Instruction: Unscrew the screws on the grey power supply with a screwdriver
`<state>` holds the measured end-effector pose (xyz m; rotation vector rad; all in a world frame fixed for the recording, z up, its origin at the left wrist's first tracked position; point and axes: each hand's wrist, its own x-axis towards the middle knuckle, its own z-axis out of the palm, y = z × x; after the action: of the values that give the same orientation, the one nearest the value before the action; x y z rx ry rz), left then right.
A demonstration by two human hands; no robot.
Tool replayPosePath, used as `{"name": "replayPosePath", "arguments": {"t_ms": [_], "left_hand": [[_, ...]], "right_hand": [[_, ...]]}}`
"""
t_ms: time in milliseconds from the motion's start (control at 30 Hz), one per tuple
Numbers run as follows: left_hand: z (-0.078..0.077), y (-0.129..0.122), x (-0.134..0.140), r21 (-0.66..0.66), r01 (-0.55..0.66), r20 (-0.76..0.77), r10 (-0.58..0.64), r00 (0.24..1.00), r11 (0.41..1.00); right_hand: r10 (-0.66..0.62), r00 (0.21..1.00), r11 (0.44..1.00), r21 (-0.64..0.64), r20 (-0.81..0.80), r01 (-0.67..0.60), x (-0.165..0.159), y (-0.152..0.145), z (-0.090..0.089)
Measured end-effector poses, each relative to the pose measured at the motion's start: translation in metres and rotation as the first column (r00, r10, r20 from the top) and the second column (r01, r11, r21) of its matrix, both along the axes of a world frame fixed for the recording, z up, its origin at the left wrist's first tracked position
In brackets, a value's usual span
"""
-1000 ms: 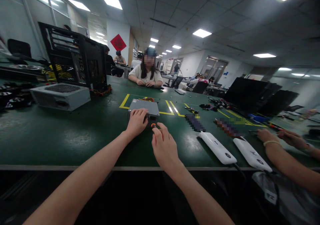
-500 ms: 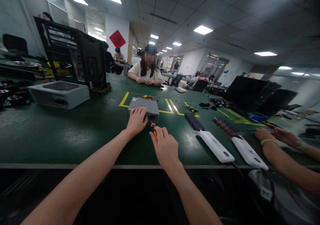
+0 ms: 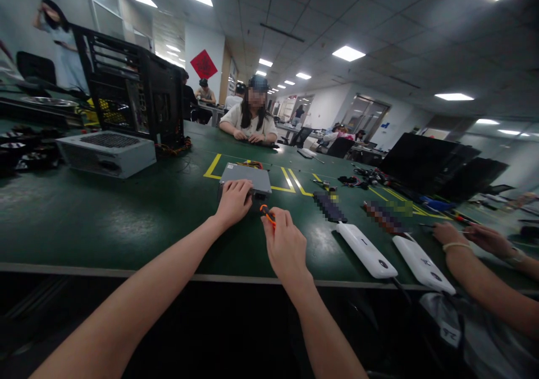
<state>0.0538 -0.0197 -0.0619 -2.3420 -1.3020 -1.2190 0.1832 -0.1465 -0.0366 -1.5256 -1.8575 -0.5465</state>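
A grey computer power supply unit (image 3: 248,176) lies on the green table, with coloured cables behind it. My left hand (image 3: 234,202) grips its near left edge, fingers over the top and thumb at the front face. In my closed right hand (image 3: 287,244) is a screwdriver (image 3: 265,210) with an orange and black handle, pointing toward the front of the unit. The screwdriver's tip is too small and dark to make out, so I cannot tell whether it touches the unit.
To the left stand a larger power supply (image 3: 112,153) and an open black computer case (image 3: 135,87). On the right lie white power banks (image 3: 366,250), a co-worker's hands (image 3: 450,234) and black monitors (image 3: 421,163). A person (image 3: 248,118) sits opposite. Yellow tape (image 3: 213,168) marks the table.
My right hand with the screwdriver has shifted slightly right. My left hand keeps its place on the power supply unit. A standing person now shows more fully at the far left.
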Motion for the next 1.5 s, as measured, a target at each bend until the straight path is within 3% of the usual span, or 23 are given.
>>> {"name": "replayPosePath", "arguments": {"t_ms": [167,333,533,733,900,1100,1300,1500], "left_hand": [[-0.001,0.001,0.001,-0.012,-0.005,0.018,0.005,1.0,1.0],[-0.001,0.001,0.001,0.004,-0.01,-0.002,0.01,1.0,1.0],[-0.002,0.002,0.001,-0.005,-0.018,0.001,0.018,1.0,1.0],[-0.003,0.003,0.0,0.013,-0.021,-0.004,0.021,1.0,1.0],[-0.004,0.004,0.0,0.02,-0.025,0.005,0.025,1.0,0.999],[-0.004,0.003,0.0,0.025,-0.013,0.002,0.013,1.0,1.0],[-0.003,0.002,0.0,0.022,-0.017,-0.003,0.017,1.0,1.0],[-0.004,0.003,0.0,0.044,-0.018,-0.008,0.018,1.0,0.999]], "right_hand": [[0.152,0.987,0.988,-0.021,0.046,-0.151,-0.003,-0.004,-0.001],[0.014,0.999,1.0,0.002,-0.032,-0.014,0.0,0.0,-0.001],[0.236,0.971,0.971,-0.014,-0.042,-0.237,-0.001,-0.001,-0.009],[0.074,0.992,0.997,0.021,-0.103,-0.072,-0.003,0.004,-0.006],[0.182,0.982,0.982,-0.042,-0.041,-0.184,-0.005,-0.002,-0.002],[0.05,0.994,0.999,0.009,-0.1,-0.05,-0.001,0.005,0.002],[0.236,0.971,0.972,0.022,-0.048,-0.235,0.0,0.006,0.006],[0.155,0.976,0.988,0.03,-0.152,-0.152,0.0,0.012,0.012]]}}
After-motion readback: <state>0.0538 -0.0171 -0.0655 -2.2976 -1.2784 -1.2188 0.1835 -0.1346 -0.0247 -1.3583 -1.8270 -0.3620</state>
